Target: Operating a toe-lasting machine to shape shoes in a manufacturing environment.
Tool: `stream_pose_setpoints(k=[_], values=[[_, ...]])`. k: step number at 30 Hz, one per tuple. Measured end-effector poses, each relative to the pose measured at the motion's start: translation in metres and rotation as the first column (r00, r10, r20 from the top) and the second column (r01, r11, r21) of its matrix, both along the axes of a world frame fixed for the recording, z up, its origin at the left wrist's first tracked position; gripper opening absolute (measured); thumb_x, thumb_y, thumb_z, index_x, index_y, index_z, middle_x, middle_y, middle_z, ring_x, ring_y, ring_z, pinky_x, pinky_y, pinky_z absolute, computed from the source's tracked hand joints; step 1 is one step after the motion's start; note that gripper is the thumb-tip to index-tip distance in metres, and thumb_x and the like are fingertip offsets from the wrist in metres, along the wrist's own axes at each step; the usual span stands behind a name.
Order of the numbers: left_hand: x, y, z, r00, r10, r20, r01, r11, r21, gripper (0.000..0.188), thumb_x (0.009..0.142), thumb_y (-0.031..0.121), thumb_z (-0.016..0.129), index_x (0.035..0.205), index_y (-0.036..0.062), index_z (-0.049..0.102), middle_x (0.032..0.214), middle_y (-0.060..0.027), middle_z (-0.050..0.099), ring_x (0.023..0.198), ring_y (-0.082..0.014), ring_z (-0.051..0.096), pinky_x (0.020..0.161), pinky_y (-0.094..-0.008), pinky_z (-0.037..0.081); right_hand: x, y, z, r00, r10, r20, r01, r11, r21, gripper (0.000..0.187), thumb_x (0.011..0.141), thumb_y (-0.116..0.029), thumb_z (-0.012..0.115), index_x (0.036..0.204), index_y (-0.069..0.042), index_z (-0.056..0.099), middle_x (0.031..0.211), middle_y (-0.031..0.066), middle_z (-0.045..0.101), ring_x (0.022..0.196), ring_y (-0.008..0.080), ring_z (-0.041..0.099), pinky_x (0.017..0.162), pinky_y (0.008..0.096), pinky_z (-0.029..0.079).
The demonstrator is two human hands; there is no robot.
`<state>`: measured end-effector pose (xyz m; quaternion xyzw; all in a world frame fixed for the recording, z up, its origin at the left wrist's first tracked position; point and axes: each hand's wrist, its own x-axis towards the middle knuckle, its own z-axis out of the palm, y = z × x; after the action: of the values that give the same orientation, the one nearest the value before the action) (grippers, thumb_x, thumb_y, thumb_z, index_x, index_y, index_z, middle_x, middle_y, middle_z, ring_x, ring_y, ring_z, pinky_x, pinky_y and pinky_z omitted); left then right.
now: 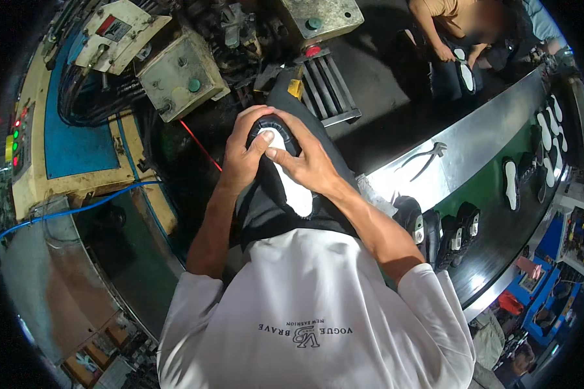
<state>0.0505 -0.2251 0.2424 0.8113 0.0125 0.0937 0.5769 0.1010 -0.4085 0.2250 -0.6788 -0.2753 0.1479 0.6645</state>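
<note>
Between my two hands is a black shoe upper (292,181) with its bottom turned up, showing a long white insole and a gathered black edge around the toe. Its toe end points away from me, and the heel end lies over my dark-trousered lap. My left hand (241,155) wraps around the left side of the toe, thumb pressed on the white insole. From the other side my right hand (310,161) grips it in the same way, its thumb just below the left one. Fingers of both hands curl beneath the toe and are partly hidden.
Machinery with a grey control box (182,76) stands ahead left. Pincers (427,155) lie on a metal ledge (480,136) at right. Beyond it, a green conveyor (493,188) carries several black shoes (461,233) and white insoles (544,129). A co-worker (444,26) handles another shoe at far right.
</note>
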Motion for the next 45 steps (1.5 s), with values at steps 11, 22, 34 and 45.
stream_pose_setpoints(k=[11, 22, 34, 45], values=[[0.006, 0.003, -0.012, 1.0, -0.002, -0.002, 0.001, 0.981, -0.193, 0.035, 0.102, 0.009, 0.064, 0.135, 0.0004, 0.068, 0.148, -0.0193, 0.063, 0.143, -0.029, 0.057, 0.123, -0.0423, 0.04, -0.002, 0.003, -0.004, 0.991, -0.048, 0.126, 0.046, 0.999, 0.02, 0.069, 0.095, -0.017, 0.083, 0.155, 0.002, 0.053, 0.156, 0.0227, 0.055, 0.147, 0.0358, 0.054, 0.124, 0.0426, 0.041], [0.012, -0.001, -0.019, 0.99, -0.041, 0.137, 0.055, 0.994, -0.098, 0.035, 0.111, 0.016, 0.056, 0.141, 0.0006, 0.065, 0.142, -0.0161, 0.065, 0.14, -0.0273, 0.057, 0.123, -0.0382, 0.039, 0.022, -0.001, -0.007, 0.897, 0.229, -0.379, -0.141, 0.959, 0.244, 0.058, 0.116, -0.033, 0.057, 0.165, -0.003, 0.047, 0.167, 0.0152, 0.05, 0.154, 0.0223, 0.044, 0.128, 0.0357, 0.034], [-0.13, -0.029, -0.081, 0.952, 0.104, -0.287, -0.305, 0.33, -0.893, 0.09, 0.103, 0.009, 0.067, 0.177, 0.0134, 0.018, 0.159, -0.012, 0.053, 0.142, -0.0264, 0.055, 0.118, -0.042, 0.048, 0.035, 0.087, -0.008, 0.892, 0.148, -0.428, -0.196, 0.978, -0.07, 0.064, 0.118, -0.046, 0.047, 0.164, -0.002, 0.049, 0.16, 0.0176, 0.057, 0.143, 0.0267, 0.055, 0.121, 0.037, 0.041], [-0.455, 0.257, -0.155, 0.1, 0.995, -0.027, -0.986, 0.102, 0.129, 0.054, 0.1, 0.008, 0.068, 0.151, 0.0014, 0.053, 0.125, -0.0127, 0.069, 0.101, -0.025, 0.068, 0.077, -0.0413, 0.059, 0.038, 0.007, -0.049, 0.879, 0.075, -0.47, -0.192, 0.96, -0.206, 0.041, 0.113, -0.023, 0.064, 0.142, 0.005, 0.067, 0.133, 0.0144, 0.075, 0.116, 0.022, 0.075, 0.103, 0.0358, 0.06]])
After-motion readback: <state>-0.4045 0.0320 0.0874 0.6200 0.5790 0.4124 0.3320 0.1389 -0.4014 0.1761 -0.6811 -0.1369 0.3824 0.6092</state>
